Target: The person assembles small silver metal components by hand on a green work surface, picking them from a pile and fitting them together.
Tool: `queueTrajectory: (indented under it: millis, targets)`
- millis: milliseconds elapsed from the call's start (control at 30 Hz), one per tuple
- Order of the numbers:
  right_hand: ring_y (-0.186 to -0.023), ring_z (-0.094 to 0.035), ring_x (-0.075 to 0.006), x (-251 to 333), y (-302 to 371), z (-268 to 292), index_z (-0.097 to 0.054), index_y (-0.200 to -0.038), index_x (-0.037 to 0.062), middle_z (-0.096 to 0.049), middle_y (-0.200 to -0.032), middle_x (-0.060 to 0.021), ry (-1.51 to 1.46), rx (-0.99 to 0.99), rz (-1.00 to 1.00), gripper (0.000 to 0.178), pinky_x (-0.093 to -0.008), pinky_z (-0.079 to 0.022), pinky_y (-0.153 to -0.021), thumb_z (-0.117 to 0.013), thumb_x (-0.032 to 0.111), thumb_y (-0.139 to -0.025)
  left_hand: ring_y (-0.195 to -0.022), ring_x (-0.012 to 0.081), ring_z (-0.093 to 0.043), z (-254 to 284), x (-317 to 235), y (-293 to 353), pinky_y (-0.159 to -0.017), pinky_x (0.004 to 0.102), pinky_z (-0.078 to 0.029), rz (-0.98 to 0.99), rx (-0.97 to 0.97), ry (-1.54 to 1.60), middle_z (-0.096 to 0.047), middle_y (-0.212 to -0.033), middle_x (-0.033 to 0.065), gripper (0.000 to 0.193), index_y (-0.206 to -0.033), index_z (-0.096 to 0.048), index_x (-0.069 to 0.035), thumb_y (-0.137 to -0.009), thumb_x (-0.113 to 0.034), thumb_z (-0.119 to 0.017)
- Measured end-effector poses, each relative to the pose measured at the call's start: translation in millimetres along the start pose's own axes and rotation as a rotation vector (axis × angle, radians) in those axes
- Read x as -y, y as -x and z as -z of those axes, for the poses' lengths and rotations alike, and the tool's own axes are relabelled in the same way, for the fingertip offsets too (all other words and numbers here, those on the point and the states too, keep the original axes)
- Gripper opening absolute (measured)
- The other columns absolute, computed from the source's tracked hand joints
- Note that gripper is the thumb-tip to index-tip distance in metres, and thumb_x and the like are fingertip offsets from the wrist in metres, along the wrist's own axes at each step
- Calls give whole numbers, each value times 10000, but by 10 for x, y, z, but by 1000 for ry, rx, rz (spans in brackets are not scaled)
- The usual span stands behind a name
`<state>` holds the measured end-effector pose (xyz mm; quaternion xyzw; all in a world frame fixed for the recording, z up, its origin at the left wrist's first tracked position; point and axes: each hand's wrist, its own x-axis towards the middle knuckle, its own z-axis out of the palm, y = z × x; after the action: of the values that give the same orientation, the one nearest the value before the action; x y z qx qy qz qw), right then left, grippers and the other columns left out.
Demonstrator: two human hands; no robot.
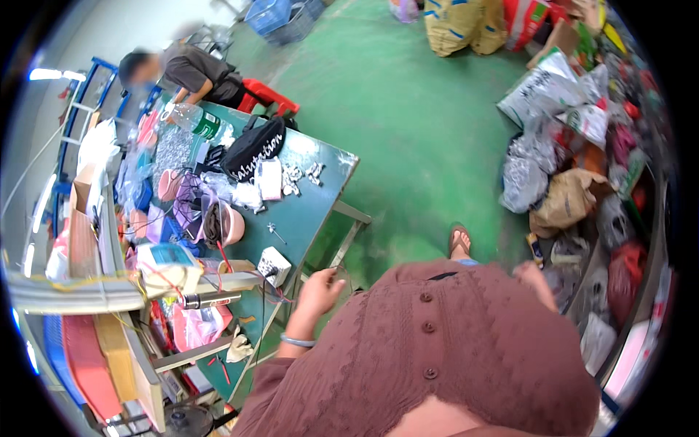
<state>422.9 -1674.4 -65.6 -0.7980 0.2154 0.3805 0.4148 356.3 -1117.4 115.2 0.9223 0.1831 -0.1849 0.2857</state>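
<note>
Bags (568, 200) heap along the right; a bottle (206, 124), a black pouch (251, 148) and a pink tub (234, 225) crowd the table (320, 172) at left; the white box (276, 259) sits by the table's edge, near the left hand (320, 290), too square-looking to tell its long axis; that hand is loosely curled, the right hand (535, 282) blurred; I cannot tell if either holds anything.

There was one left hand (317, 293) at seven o'clock, one right hand (534, 282) at four, three shirt buttons (429, 328) at five, and one bottle (199, 122) and one black pouch (253, 148) at ten.
</note>
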Motion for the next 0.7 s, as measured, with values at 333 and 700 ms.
queueTrajectory:
  millis: [333,700]
  targets:
    - [-722,-584,-182,5731,-2211,839,-613,-934,-8,-636,-794,-123,259,116,980,241,-321,-488,-673,-642,206,-826,-728,209,-646,234,-1060,-1395,-643,302,-528,244,-492,330,-625,-900,127,280,-1048,-638,-5,-810,-146,-683]
    - [-585,-616,-186,5848,-4726,1707,-652,-705,49,-643,-643,-106,1345,477,406,195,-354,-488,-532,-570,208,-781,-832,278,-588,723,-1303,-3777,-736,356,-489,463,-674,379,-585,-973,151,301,-1051,-634,-22,-786,-161,-668]
